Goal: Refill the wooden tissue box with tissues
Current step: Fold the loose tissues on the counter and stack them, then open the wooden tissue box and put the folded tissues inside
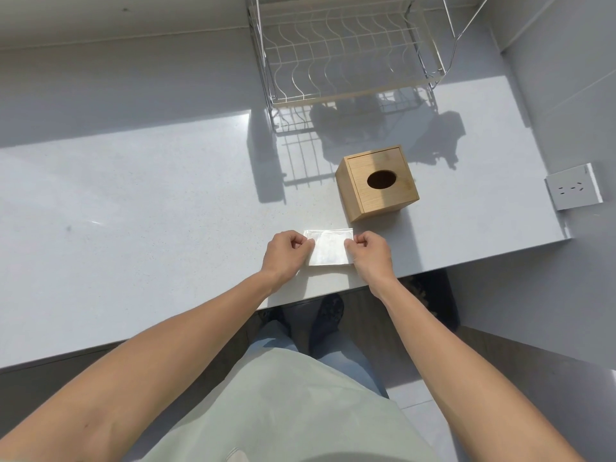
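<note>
A white pack of tissues (329, 247) lies flat on the pale counter (150, 228) near its front edge. My left hand (285, 253) pinches the pack's left side with curled fingers. My right hand (370, 253) pinches its right side the same way. The wooden tissue box (376, 183) stands just behind and to the right of the pack, its lid closed, with a dark oval hole in the top. Nothing shows in the hole.
A wire dish rack (346, 51) stands at the back of the counter, behind the box. A white wall socket (573, 186) sits on the right wall. The counter ends just right of the box, with floor and my feet below.
</note>
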